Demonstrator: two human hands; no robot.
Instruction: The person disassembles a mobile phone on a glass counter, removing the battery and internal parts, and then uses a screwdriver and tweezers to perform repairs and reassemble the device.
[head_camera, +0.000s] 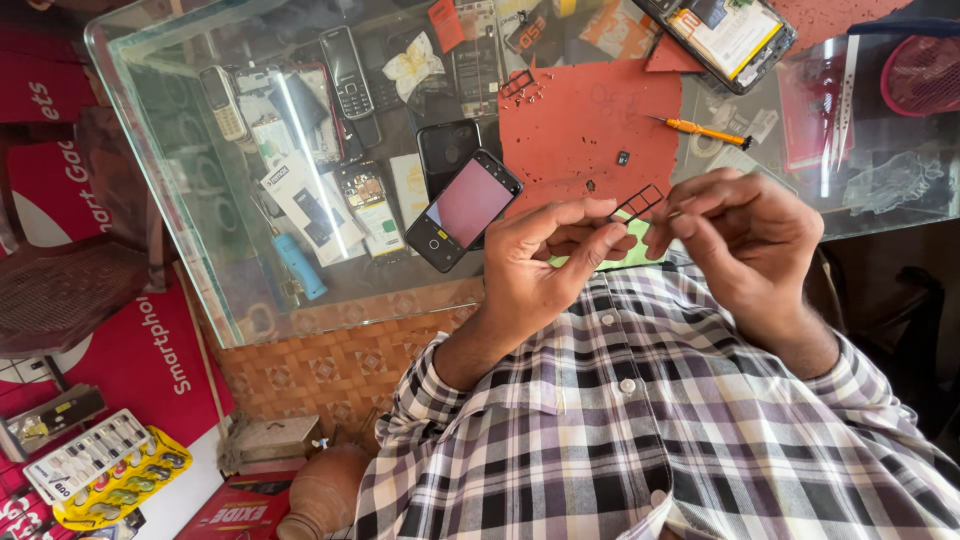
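Observation:
A thin black SIM tray (638, 203) is pinched between my two hands above the glass counter (180, 170). My left hand (545, 262) grips its lower left end with thumb and forefinger. My right hand (745, 240) holds the other end with its fingertips curled in. Both wrists come out of checked shirt sleeves at the bottom of the view. A smartphone (465, 210) with a pinkish screen lies face up on the glass just left of my left hand. Part of a green item (622, 252) shows under my hands.
A red mat (585, 120) on the counter carries small screws, a tiny black chip (623, 158) and another small tray (517, 83). An orange screwdriver (705, 131) lies at its right edge. An opened phone (725, 35) sits at the top. Old phones and boxes lie under the glass.

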